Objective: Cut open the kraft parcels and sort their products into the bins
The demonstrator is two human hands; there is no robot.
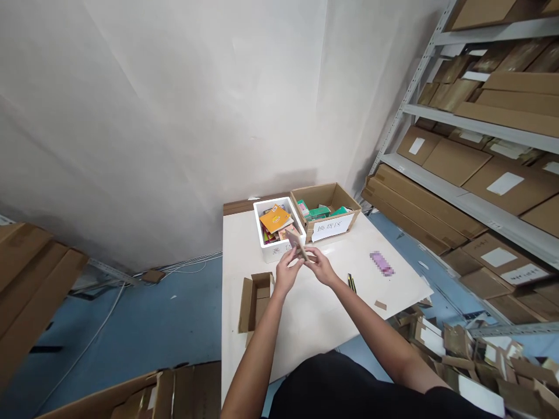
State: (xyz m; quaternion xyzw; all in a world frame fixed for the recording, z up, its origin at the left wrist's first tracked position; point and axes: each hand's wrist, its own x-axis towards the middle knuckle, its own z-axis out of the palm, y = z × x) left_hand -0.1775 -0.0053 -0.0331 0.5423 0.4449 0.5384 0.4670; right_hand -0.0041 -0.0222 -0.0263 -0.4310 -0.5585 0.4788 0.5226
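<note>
My left hand [286, 273] and my right hand [320, 265] meet above the white table [314, 314], both closed on a small flat tan packet [297, 243] held tilted between them. Just behind the packet stands a white foam box [276, 249] filled with several colourful packets, an orange one on top. Beside it on the right is a brown cardboard box [345, 205] with green items inside and a white paper label on its front. A small open cardboard box [257, 299] lies on the table left of my left forearm.
A pen [351, 283], a purple blurred patch [382, 263] and a small cardboard scrap [380, 305] lie on the table's right side. Metal shelving [476, 203] with flat cartons fills the right. Loose cardboard piles sit on the blue floor at right, left and front.
</note>
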